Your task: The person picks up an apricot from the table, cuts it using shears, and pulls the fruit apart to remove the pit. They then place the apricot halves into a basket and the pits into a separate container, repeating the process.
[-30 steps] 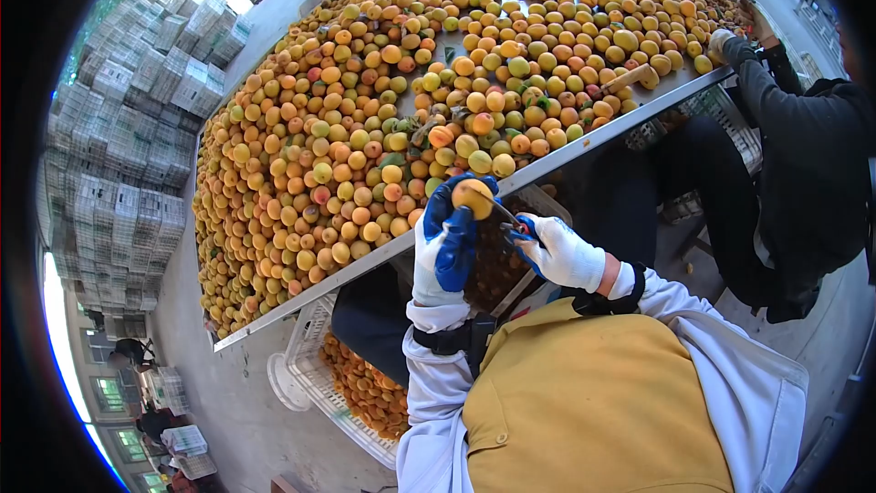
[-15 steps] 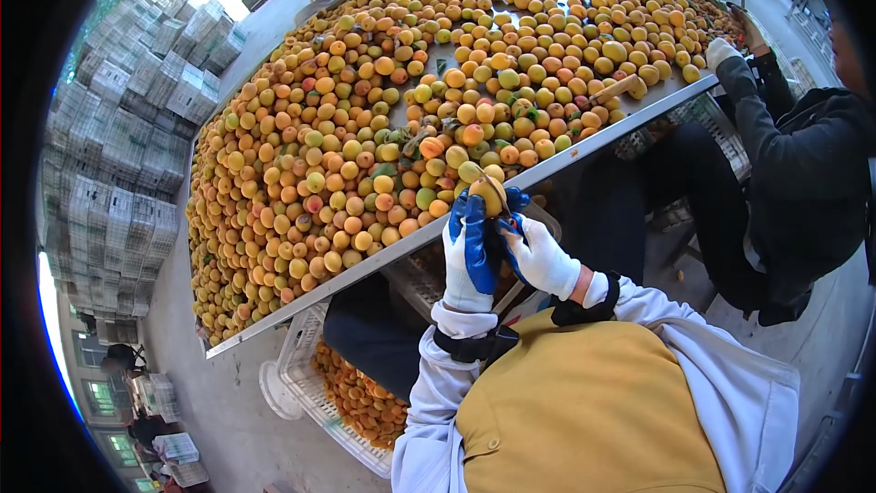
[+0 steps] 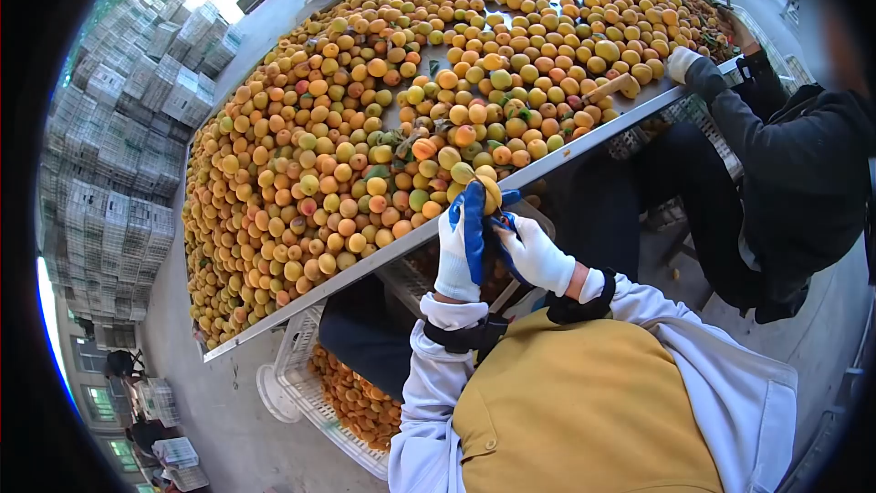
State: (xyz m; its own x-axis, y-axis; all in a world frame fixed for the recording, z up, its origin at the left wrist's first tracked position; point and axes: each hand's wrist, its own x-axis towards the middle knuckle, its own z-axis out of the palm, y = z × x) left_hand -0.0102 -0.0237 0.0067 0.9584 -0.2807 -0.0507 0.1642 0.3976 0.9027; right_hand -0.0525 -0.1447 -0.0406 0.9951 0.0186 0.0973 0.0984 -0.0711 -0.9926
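1. At the near edge of the table (image 3: pixel 319 292), one apricot (image 3: pixel 490 194) sits in the left hand (image 3: pixel 465 237), gloved fingers closed around it.
2. Right hand (image 3: pixel 534 254), gloved too, is closed on a small knife-like tool (image 3: pixel 502 219) right beside the fruit; blade mostly hidden.
3. Change over the last second: hands draw together, and the fruit, first held showing its round side with the blade at it, is now turned and partly covered by fingers.
4. Dark line along the fruit's upper left: cut or blade, cannot tell. Judgement: cutting under way, halves not yet apart.
5. Heaped apricots (image 3: pixel 283 178) look unchanged. Below the table, orange fruit pieces (image 3: pixel 356 397) lie in a white crate (image 3: pixel 290 361).
6. Co-worker's gloved hand (image 3: pixel 683 64) has shifted along the table edge.
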